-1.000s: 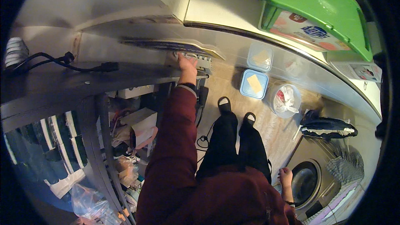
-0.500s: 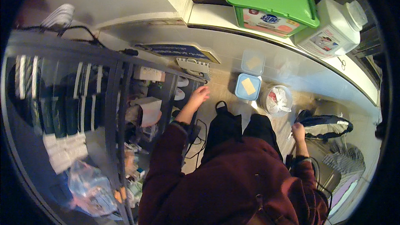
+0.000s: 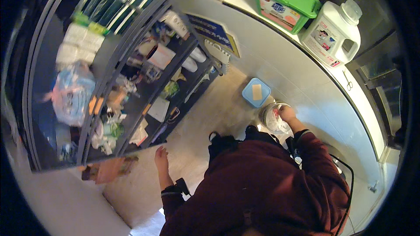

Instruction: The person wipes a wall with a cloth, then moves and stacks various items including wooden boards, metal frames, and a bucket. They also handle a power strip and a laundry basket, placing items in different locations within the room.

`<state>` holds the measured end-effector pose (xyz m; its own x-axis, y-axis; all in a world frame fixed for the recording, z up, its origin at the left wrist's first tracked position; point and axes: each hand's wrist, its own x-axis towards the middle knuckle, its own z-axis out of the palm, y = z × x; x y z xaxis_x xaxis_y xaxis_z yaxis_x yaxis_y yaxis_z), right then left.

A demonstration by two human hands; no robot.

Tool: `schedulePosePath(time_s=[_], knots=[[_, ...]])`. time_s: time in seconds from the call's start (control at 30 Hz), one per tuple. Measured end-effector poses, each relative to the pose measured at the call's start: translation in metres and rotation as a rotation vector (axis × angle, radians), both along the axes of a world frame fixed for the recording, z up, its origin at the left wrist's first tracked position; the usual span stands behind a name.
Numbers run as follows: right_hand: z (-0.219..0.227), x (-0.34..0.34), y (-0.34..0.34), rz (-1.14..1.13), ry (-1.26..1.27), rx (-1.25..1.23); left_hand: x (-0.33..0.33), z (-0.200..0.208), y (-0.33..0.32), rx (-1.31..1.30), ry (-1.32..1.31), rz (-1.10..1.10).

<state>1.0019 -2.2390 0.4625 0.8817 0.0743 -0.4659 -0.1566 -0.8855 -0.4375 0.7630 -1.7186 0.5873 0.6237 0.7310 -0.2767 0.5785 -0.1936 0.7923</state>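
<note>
My right hand [image 3: 287, 113] reaches down over a round clear bin [image 3: 264, 112]. Its fingers are closed at the top of a white plastic bag [image 3: 278, 125] inside, which has something red in it; the exact grip is partly hidden. Beside the bin, close to the wall, a pale blue lidded box [image 3: 257, 92] stands on the floor with a beige rectangle on its top. My left hand [image 3: 161, 155] hangs over the floor near the shelf's lower end. It holds nothing, its fingers loosely bent and apart.
A dark metal shelf rack [image 3: 127, 52] with packages and bags stands on the left. On the ledge at upper right are a green-lidded tub [image 3: 284, 4], a white jug [image 3: 332, 35] and scissors [image 3: 348, 81]. A dark sign [image 3: 214, 32] leans by the wall.
My view has turned, so the rack now slants across the left. My right hand has moved from beside a dark bag to the bin. My left hand has moved back toward me.
</note>
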Motion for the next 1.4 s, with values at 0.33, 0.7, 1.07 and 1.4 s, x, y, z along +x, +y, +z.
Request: schedulePosePath(time_s=[0.33, 0.7, 1.07, 1.4], knots=[[-0.035, -0.077, 0.012, 0.151, 0.240, -0.193, -0.219, -0.001, -0.004, 0.259, 0.103, 0.056], [0.004, -0.218, 0.238, 0.503, -0.033, -0.238, -0.496, -0.043, 0.036, 0.176, 0.139, 0.481], [0.007, -0.212, 0.413, 0.935, -0.133, -0.376, -0.560, -0.055, 0.037, 0.246, 0.150, 0.749], [-0.098, -0.118, 0.645, 1.753, -0.581, -0.419, -0.557, -0.017, -0.059, 0.114, 0.397, 1.473]])
